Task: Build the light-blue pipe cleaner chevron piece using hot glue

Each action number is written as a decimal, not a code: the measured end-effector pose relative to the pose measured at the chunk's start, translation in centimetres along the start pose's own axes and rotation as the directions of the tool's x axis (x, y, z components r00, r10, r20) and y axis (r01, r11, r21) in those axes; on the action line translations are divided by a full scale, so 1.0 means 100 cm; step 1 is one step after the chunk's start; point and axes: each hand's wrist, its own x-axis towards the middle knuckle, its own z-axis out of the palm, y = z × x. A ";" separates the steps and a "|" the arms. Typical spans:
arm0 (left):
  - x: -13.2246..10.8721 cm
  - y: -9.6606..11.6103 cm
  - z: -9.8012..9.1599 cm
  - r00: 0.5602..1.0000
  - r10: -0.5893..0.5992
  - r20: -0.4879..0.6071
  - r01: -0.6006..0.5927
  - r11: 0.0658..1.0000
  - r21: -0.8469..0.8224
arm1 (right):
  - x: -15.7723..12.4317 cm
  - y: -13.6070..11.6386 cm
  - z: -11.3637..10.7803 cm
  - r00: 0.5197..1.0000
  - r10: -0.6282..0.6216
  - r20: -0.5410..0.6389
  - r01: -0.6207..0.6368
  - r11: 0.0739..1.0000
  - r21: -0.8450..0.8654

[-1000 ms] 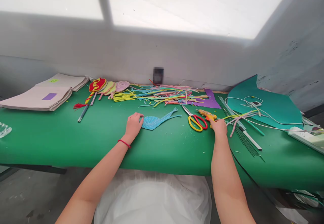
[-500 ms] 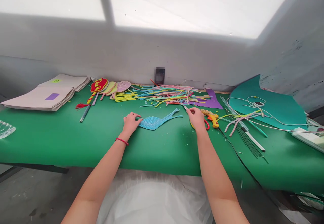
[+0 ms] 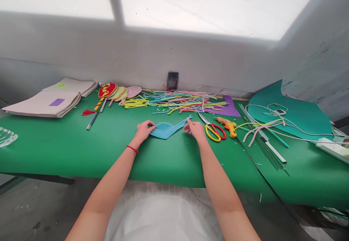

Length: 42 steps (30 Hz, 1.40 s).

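A light blue V-shaped piece made of glued strips (image 3: 166, 129) lies flat on the green table (image 3: 81, 146). My left hand (image 3: 144, 130), with a red string at the wrist, pinches the piece's left edge. At the right tip of the piece my right hand (image 3: 195, 129) rests with fingers curled on the loose strip ends. Just right of that hand lie yellow and red scissors (image 3: 214, 130) and a yellow glue gun (image 3: 227, 125), both untouched.
A heap of coloured strips (image 3: 182, 102) spreads along the back edge beside a purple sheet (image 3: 230, 109). Finished fan shapes (image 3: 117, 93) and open books (image 3: 51, 101) sit at the left. Thin rods (image 3: 264, 143), white cables, a teal sheet (image 3: 294, 115) and a power strip (image 3: 331, 148) fill the right.
My right hand left the glue gun, passed over the scissors and came leftward to the blue piece's right tip. My left hand stayed on the piece's left edge.
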 end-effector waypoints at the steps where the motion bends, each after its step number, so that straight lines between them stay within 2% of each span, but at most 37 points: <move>1: 0.000 -0.001 0.000 1.000 0.001 0.006 -0.001 0.998 -0.058 | 0.001 0.001 0.000 1.000 0.020 0.004 -0.020 0.998 0.064; 4: 0.002 -0.003 0.000 1.000 0.009 -0.009 -0.011 0.982 -0.189 | 0.000 -0.001 0.002 0.987 0.111 0.118 -0.131 0.975 0.178; 7: 0.003 -0.002 -0.002 0.999 0.010 -0.048 -0.022 0.965 -0.263 | -0.004 -0.005 0.004 0.945 0.169 0.281 -0.230 0.953 0.199; 12: 0.001 0.006 -0.003 0.997 0.057 -0.059 -0.073 0.943 -0.326 | -0.010 -0.007 0.017 0.905 0.080 0.417 -0.249 0.896 0.369; 14: 0.000 0.010 -0.001 0.995 0.087 -0.049 -0.098 0.942 -0.320 | -0.010 -0.005 0.027 0.918 0.045 0.394 -0.232 0.867 0.441; 17: -0.001 0.014 0.001 0.991 0.107 -0.082 -0.131 0.910 -0.392 | -0.006 -0.002 0.037 0.958 0.019 0.287 -0.171 0.840 0.515; 19: -0.001 0.016 0.003 0.988 0.080 -0.129 -0.136 0.846 -0.515 | -0.002 -0.001 0.039 0.976 0.019 0.217 -0.141 0.815 0.562; 21: 0.000 0.019 0.006 0.992 0.015 -0.123 -0.092 0.760 -0.643 | 0.001 -0.001 0.036 0.986 0.023 0.162 -0.121 0.771 0.625; 24: -0.001 0.031 0.018 0.999 -0.040 0.021 0.041 0.621 -0.783 | 0.004 -0.003 0.029 0.996 0.038 0.080 -0.084 0.703 0.706; 26: -0.001 0.044 0.031 0.993 0.003 0.121 0.102 0.516 -0.851 | 0.004 -0.004 0.026 0.998 0.043 0.040 -0.059 0.689 0.722; 28: -0.001 0.058 0.046 0.986 0.019 0.163 0.141 0.408 -0.902 | 0.004 -0.005 0.027 0.999 0.032 0.017 -0.034 0.692 0.721; 31: 0.002 0.073 0.064 0.976 -0.103 0.193 0.213 0.246 -0.946 | 0.003 -0.004 0.030 1.000 -0.003 0.030 -0.020 0.695 0.718; 33: 0.004 0.076 0.068 0.964 -0.179 0.198 0.231 0.189 -0.954 | 0.001 -0.005 0.032 0.998 -0.021 0.063 -0.030 0.708 0.706; 37: 0.005 0.070 0.063 0.949 -0.251 0.192 0.239 0.171 -0.956 | -0.005 -0.011 0.031 0.982 -0.105 0.160 -0.019 0.778 0.628; 40: 0.006 0.064 0.059 0.939 -0.294 0.181 0.236 0.164 -0.958 | -0.011 -0.013 0.027 0.947 -0.216 0.237 0.062 0.848 0.526; 42: 0.006 0.063 0.056 0.933 -0.317 0.171 0.228 0.151 -0.962 | -0.013 -0.011 0.024 0.932 -0.244 0.268 0.111 0.896 0.429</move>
